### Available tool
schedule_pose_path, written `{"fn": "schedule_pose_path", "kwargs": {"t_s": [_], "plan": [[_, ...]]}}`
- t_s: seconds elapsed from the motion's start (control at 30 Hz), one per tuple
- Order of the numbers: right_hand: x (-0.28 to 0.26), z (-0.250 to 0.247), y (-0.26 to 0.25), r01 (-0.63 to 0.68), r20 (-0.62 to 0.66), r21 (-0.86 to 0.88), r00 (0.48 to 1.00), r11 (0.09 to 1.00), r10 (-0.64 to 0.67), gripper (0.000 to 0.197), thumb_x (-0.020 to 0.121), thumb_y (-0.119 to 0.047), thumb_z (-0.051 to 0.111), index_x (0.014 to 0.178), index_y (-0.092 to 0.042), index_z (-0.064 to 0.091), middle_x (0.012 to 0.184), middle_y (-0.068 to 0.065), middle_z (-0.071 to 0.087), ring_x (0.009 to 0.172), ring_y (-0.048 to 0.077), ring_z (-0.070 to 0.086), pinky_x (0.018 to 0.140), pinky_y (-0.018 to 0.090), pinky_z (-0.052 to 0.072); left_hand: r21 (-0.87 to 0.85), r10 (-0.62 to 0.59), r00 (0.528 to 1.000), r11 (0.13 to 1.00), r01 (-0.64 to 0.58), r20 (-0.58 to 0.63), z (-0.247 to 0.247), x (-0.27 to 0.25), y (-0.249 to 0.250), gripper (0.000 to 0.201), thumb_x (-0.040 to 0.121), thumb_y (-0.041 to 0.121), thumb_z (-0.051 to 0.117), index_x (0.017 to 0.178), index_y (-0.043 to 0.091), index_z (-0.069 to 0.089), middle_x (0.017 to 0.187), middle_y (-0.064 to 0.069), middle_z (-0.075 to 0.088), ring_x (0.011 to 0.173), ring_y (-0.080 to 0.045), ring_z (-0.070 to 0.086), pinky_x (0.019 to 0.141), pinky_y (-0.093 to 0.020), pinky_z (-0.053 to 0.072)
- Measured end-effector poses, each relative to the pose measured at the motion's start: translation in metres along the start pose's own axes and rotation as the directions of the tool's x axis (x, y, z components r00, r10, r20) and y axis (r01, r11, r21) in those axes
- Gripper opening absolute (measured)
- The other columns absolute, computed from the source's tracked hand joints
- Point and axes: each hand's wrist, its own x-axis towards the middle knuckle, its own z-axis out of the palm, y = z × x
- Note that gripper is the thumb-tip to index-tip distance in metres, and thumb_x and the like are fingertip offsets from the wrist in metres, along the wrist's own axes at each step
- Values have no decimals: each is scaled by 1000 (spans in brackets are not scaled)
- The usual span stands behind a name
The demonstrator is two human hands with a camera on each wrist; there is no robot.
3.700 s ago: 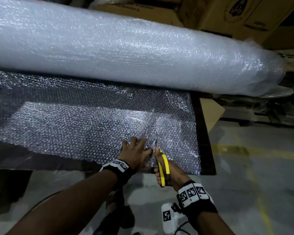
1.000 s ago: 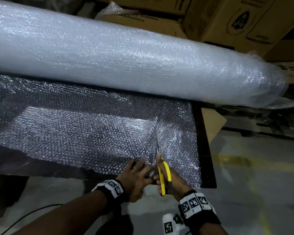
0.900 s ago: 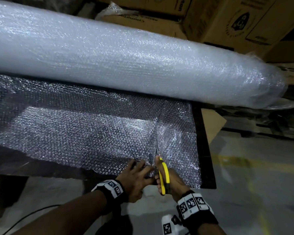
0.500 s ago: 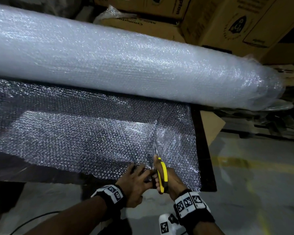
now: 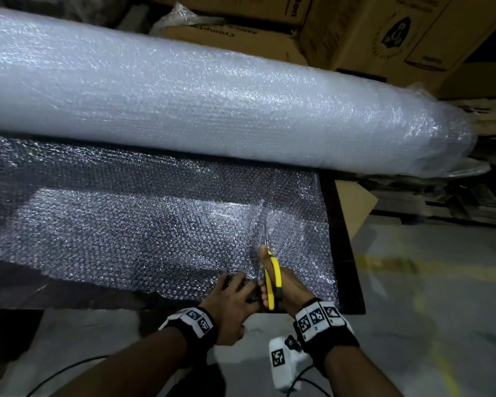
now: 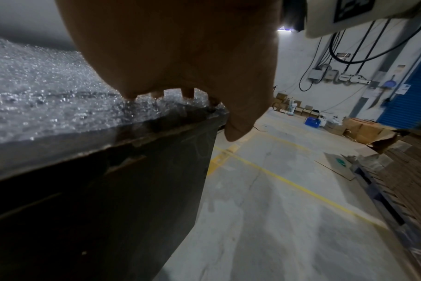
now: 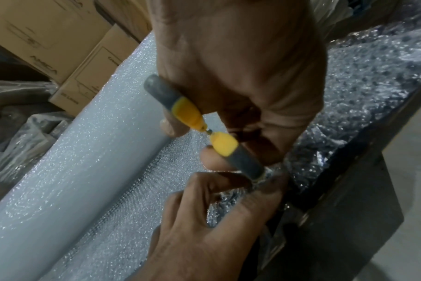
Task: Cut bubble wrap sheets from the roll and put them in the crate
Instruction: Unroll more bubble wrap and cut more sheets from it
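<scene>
- Bubble wrap roll (image 5: pixel 212 110) lies on its side across the back of the dark table (image 5: pixel 342 247); long axis runs left to right, right end slightly nearer the camera and overhanging the table's right edge.
- Unrolled sheet (image 5: pixel 126 224) spreads from under the roll toward the person, flat over the tabletop, near edge at the table's front rim.
- Scissors (image 5: pixel 271 277), yellow and grey handles, point away from the person toward the roll; blades sit in a slit rising from the sheet's near edge, close to its right side.
- Right hand (image 5: pixel 287 290) grips the scissors, fingers and thumb curled round the handles; in the right wrist view the two handle ends nearly meet.
- Left hand (image 5: pixel 229 299) rests just left of the slit, fingertips curled onto the sheet at the table's front edge; whether it pinches the wrap or only presses it, cannot tell.
- Cardboard boxes (image 5: pixel 384 32) stacked behind the roll; printing partly legible, upside down, not readable in full. One carries a dark crest-shaped logo.
- Black-and-white square markers on both wristbands.
- Right of the table: open concrete floor (image 5: pixel 427 310) with yellow painted lines.
- Crate not identifiable in any view.
</scene>
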Motion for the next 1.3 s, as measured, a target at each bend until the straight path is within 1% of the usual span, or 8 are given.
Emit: {"fn": "schedule_pose_path", "kwargs": {"t_s": [0.17,0.3,0.4,0.67,0.8,0.97,1.1,1.3], "plan": [[4,3,-4,32,-10,25,999,999,-32,74,62,-82,63,65,-9,56,51,5,49,40,18,48,43,23,42,16,6,999,1000,-7,48,-1,-1,0,74,68,47,64,136,36,38,140,-10,37,134,-42,30,104,-65,26],[11,-1,-4,1,22,17,1000,1000,-1,79,66,-88,59,67,-9,57,55,6,49,44,20,49,47,26,42,15,-3,1000,1000,3,2,-2,-1,1,69,72,44,63,135,35,35,143,-11,34,137,-42,26,107,-65,22],[19,0,-7,10,-17,-23,1000,1000,-10,87,49,-96,61,62,-10,58,53,7,51,40,23,49,43,27,41,0,-4,1000,1000,4,3,-4,-3,2,76,72,43,64,139,35,31,142,-11,33,135,-42,26,106,-66,24],[31,-3,-5,13,7,-12,1000,1000,-13,90,50,-96,61,65,-8,59,56,8,54,45,24,53,48,30,46,3,-26,1000,1000,26,17,-6,-3,3,70,78,42,62,141,32,31,147,-12,25,141,-41,16,111,-65,14],[33,0,-15,49,-11,-49,999,998,-50,92,35,-100,61,56,-10,55,49,8,50,38,23,49,44,27,43,16,-25,1000,1000,24,14,-7,-3,3,71,79,43,62,142,30,31,149,-11,24,141,-39,15,111,-65,13],[30,-4,-16,31,60,3,998,1000,-31,81,59,-92,57,82,-15,58,60,8,54,49,22,52,48,30,46,19,-16,999,1000,15,48,-5,-2,2,73,71,43,67,137,29,40,144,-11,30,139,-41,22,110,-66,16],[38,-2,-17,54,8,-4,998,999,-54,92,43,-96,65,70,-8,59,53,9,51,40,23,49,43,28,41,14,-28,999,1000,28,17,-5,-2,2,74,73,43,66,140,28,37,147,-12,28,141,-40,20,110,-64,16],[38,-4,-20,26,77,21,997,999,-27,86,61,-92,57,68,-7,61,59,8,55,47,23,53,49,29,46,17,-38,999,999,38,28,-3,0,3,79,75,41,66,144,28,30,149,-12,24,141,-41,17,112,-65,13]]}}
